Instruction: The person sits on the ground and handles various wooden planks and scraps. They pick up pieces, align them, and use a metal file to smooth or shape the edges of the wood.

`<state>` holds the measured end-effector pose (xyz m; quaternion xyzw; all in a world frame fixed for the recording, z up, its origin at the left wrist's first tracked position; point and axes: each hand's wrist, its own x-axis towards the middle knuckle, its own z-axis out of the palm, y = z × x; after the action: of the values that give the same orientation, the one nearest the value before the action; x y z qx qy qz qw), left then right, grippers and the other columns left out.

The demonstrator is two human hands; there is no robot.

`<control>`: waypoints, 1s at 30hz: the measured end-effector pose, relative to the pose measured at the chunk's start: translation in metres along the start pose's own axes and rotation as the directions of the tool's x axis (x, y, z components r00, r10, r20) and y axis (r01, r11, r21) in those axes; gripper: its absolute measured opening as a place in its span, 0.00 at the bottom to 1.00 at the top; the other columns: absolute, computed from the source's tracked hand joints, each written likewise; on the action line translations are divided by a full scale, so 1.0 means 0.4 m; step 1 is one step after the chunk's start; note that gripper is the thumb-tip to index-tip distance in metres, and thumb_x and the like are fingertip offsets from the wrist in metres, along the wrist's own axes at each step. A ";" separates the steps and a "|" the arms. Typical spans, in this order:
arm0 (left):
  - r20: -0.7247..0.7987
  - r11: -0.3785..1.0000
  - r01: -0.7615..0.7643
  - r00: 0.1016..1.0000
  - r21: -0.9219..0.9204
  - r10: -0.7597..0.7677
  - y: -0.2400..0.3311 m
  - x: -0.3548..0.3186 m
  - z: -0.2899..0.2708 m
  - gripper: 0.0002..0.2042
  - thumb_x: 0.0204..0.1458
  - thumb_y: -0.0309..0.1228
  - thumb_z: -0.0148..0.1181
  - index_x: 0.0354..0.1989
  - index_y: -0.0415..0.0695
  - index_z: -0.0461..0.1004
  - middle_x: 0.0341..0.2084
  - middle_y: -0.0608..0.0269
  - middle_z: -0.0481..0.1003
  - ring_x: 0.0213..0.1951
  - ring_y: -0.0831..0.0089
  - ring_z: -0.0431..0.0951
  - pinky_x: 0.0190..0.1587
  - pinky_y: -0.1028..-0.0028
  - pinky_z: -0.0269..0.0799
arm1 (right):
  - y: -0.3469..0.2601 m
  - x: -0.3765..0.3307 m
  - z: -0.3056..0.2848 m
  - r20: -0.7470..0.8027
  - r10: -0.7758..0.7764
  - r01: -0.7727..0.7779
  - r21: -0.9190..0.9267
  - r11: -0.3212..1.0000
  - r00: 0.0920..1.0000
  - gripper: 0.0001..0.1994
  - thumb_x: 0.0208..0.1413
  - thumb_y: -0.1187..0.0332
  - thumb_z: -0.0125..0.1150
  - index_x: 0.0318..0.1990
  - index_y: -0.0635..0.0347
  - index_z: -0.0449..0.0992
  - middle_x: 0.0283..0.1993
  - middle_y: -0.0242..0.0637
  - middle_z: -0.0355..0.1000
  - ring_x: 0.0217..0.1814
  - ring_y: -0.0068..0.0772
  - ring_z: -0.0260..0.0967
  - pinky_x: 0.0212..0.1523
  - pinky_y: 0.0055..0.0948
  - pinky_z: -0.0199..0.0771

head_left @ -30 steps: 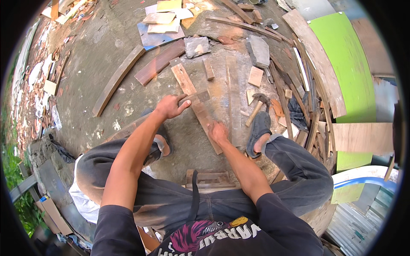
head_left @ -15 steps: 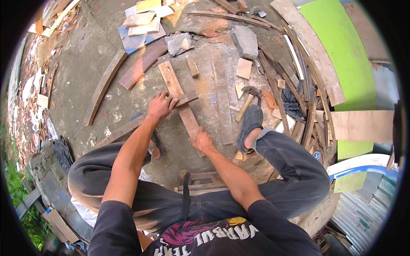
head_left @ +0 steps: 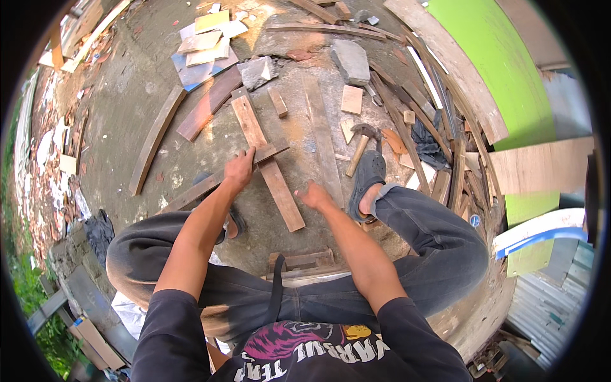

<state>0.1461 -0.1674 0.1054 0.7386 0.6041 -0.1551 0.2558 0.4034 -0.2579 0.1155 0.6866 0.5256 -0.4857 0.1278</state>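
Two wooden pieces cross between my feet. The longer dark plank [head_left: 203, 191] slants from my left leg up to the right and lies over the lighter board [head_left: 280, 194]. My left hand [head_left: 240, 169] is closed on the dark plank, close to the crossing. Just right of the lighter board, my right hand [head_left: 314, 195] is off the wood, its index finger stretched out and nothing visible in it. Its other fingers are partly hidden. A hammer [head_left: 360, 153] with a wooden handle rests by my right shoe [head_left: 369, 181].
A long flat board [head_left: 321, 127] lies right of the crossed pieces, with a small block [head_left: 277, 102] nearer them. Grey stones [head_left: 350, 62] and scattered planks lie farther off. A wood pile [head_left: 461, 172] borders the right side. Thin panels [head_left: 207, 54] are stacked at the far left.
My right hand has let go of the lighter board's near end and moved up and right, away from it. My left hand stays at the dark plank. The view has shifted slightly.
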 end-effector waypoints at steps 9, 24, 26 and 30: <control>-0.052 0.990 0.134 0.990 0.044 -0.132 0.039 -0.028 -0.001 0.42 0.56 0.41 0.65 0.75 0.57 0.46 0.70 0.47 0.57 0.71 0.49 0.58 0.65 0.42 0.61 | 0.283 -0.094 -0.328 -0.323 -0.026 0.017 -0.032 0.999 0.946 0.34 0.59 0.45 0.61 0.61 0.67 0.72 0.61 0.58 0.72 0.65 0.56 0.69 0.65 0.45 0.68; 0.192 0.999 -0.037 0.981 0.030 0.030 0.092 -0.116 0.009 0.35 0.58 0.45 0.54 0.74 0.54 0.53 0.60 0.43 0.72 0.62 0.47 0.72 0.62 0.50 0.68 | 0.373 -0.251 -0.377 -0.429 -0.032 0.062 0.057 0.996 0.903 0.28 0.58 0.49 0.63 0.56 0.65 0.76 0.56 0.58 0.75 0.61 0.58 0.71 0.61 0.45 0.70; 0.026 0.998 -0.042 0.999 0.037 0.041 0.082 -0.137 0.040 0.32 0.57 0.46 0.53 0.71 0.55 0.57 0.57 0.47 0.74 0.60 0.50 0.74 0.61 0.47 0.67 | 0.413 -0.190 -0.322 -0.463 -0.068 0.073 -0.006 0.997 0.884 0.27 0.57 0.48 0.63 0.53 0.64 0.78 0.52 0.60 0.77 0.56 0.54 0.75 0.57 0.43 0.72; 0.013 0.984 -0.172 0.985 -0.040 0.173 0.036 -0.097 0.042 0.31 0.54 0.53 0.56 0.65 0.53 0.68 0.54 0.48 0.76 0.59 0.52 0.74 0.62 0.45 0.64 | 0.571 -0.017 -0.177 -0.136 0.219 -0.232 -0.093 0.968 0.966 0.25 0.58 0.52 0.61 0.47 0.71 0.78 0.44 0.59 0.78 0.39 0.54 0.80 0.42 0.45 0.79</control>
<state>0.1530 -0.2106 0.1153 0.7818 0.5386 -0.1269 0.2874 0.6343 -0.3081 0.0795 0.7630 0.4766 -0.3949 0.1864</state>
